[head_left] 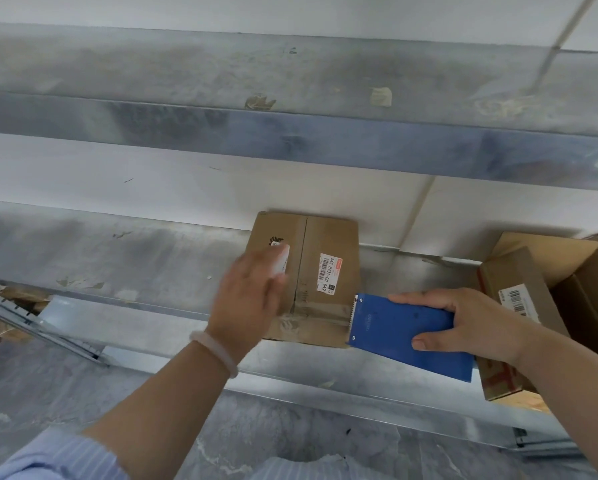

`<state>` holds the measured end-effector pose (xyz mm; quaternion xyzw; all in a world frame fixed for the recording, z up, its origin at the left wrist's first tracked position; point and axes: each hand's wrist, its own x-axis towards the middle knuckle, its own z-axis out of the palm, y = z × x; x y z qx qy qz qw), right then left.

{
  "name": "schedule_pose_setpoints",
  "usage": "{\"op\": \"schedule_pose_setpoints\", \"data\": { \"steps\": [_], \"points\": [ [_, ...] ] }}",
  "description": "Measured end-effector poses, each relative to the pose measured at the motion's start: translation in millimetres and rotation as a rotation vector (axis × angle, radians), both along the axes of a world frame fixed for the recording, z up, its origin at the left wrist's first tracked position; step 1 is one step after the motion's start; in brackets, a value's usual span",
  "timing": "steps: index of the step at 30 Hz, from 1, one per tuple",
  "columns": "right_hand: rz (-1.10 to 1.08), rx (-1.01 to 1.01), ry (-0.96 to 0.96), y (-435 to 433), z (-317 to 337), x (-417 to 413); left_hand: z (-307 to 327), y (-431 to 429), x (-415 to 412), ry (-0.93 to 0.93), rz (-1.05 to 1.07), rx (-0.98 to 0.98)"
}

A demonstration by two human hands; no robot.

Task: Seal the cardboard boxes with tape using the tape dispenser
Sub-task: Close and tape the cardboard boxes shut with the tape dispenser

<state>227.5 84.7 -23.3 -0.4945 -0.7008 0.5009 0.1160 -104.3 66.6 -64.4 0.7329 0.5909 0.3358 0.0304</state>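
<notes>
Soft, cool, even light fills the view, its source unseen; only faint shadows edge the box. The metal shelf gives only a dull, patchy sheen. The left grip smears with motion blur, while the right grip and dispenser look distinctly sharper. Straight shelf edges bow toward the frame's borders.
</notes>
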Motion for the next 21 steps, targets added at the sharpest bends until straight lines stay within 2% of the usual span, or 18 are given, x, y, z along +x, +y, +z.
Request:
{"op": "schedule_pose_setpoints", "data": {
  "steps": [3, 6, 12, 21],
  "points": [
    [0.000, -0.005, -0.008, -0.9, 1.8, 0.2, -0.1, 15.0, 30.4, 0.455, -0.266, -0.170],
    [0.001, -0.006, -0.026, -1.4, 3.0, -0.2, -18.3, 23.7, 37.0, 0.665, -0.319, -0.319],
    [-0.026, -0.021, -0.038, -5.2, 2.3, 8.5, -29.2, 28.9, 33.4, 0.705, -0.336, -0.328],
    [-0.037, -0.065, -0.146, -12.2, 23.5, 35.8, -28.1, 29.5, 34.8, 0.648, -0.339, -0.324]
  ]
}}
